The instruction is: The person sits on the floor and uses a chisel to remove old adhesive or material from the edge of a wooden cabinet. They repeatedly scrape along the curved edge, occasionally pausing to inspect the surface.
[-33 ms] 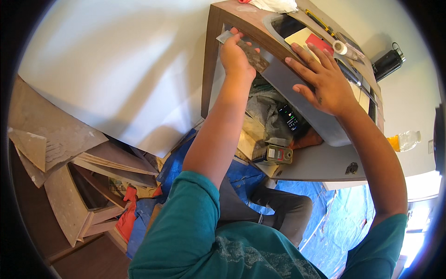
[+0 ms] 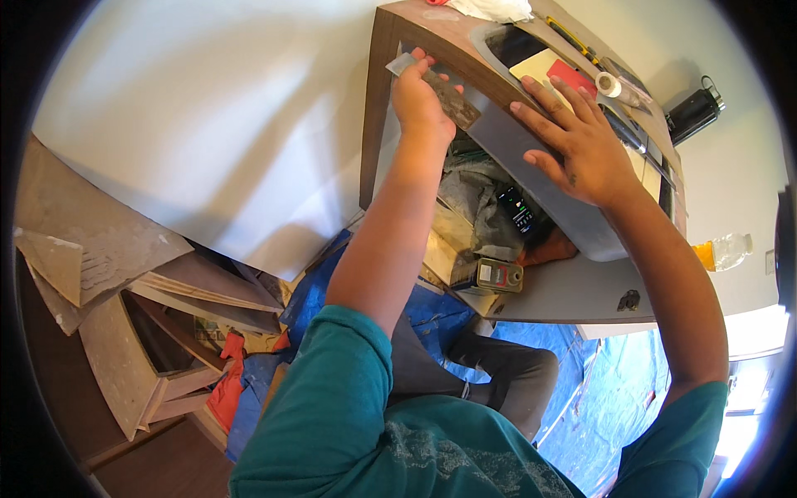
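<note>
My left hand [image 2: 423, 104] is closed around a flat, worn brown strip [image 2: 455, 106] with a pale grey end. It holds the strip up against the underside of the front edge of a wooden cabinet top [image 2: 452, 41], near its left corner. Whether the strip is a scraper or a sanding block, I cannot tell. Fingers spread, my right hand [image 2: 577, 145] lies over the same front edge further right, by the cut-out in the top. Nothing is in it. Beyond its fingertips lies a red card-like piece [image 2: 571, 77].
On the cabinet top are a yellow cutter [image 2: 573, 41], a white roll [image 2: 608, 84] and a black bottle [image 2: 696, 112]. Below are grey cloth [image 2: 481, 195], a lit phone [image 2: 516, 209] and a metal can [image 2: 494, 275]. Wooden panels [image 2: 91, 224] lean at left; blue sheeting [image 2: 598, 390] covers the floor.
</note>
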Tool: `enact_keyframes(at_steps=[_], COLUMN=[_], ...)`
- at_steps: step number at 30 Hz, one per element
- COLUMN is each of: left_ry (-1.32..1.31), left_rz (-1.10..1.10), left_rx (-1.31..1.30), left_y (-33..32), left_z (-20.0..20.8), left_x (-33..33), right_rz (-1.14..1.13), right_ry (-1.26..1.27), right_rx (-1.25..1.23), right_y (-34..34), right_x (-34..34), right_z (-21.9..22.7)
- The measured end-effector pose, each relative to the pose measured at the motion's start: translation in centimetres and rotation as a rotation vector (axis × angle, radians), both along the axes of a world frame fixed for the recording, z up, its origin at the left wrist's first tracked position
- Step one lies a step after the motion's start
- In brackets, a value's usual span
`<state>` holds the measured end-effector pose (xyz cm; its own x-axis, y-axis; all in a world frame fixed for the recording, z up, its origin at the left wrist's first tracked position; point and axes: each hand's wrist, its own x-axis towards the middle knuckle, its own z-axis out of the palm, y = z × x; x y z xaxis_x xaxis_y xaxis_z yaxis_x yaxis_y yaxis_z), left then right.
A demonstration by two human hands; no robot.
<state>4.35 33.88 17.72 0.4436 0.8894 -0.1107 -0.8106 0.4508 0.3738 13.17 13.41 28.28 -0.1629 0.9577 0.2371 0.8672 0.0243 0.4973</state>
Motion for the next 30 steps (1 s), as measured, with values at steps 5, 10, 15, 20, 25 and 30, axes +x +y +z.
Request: enact_keyframes(at_steps=[5,10,15,20,25,30], left_ry=[0.038,0.151,0.158,0.159,0.148,0.151], left_rz=[0.002,0.039,0.012,-0.09,-0.081,-0.063], left_rx=[0.031,0.115,0.112,0.068,0.091,0.119], left_y=[0.5,0.4,-0.2,-0.7,-0.1,0.2], left_z=[-0.1,0.0,0.1,0.2,0.4,1.5], left_x=[-0.7,-0.9,-1.1,-1.4,-0.4,0.0], right_rz=[0.009,0.015,0.0,-0.01,-0.014,-0.004], right_ry=[0.017,0.016,-0.004,-0.005,-0.009,-0.006], right_rx=[-0.002,-0.005,-0.003,-0.012,-0.015,-0.014], right_y=[0.1,0.2,0.1,0.2,0.2,0.1], right_x=[-0.1,0.0,-0.2,-0.3,-0.4,-0.1], right_z=[-0.1,-0.1,0.0,0.0,-0.1,0.0])
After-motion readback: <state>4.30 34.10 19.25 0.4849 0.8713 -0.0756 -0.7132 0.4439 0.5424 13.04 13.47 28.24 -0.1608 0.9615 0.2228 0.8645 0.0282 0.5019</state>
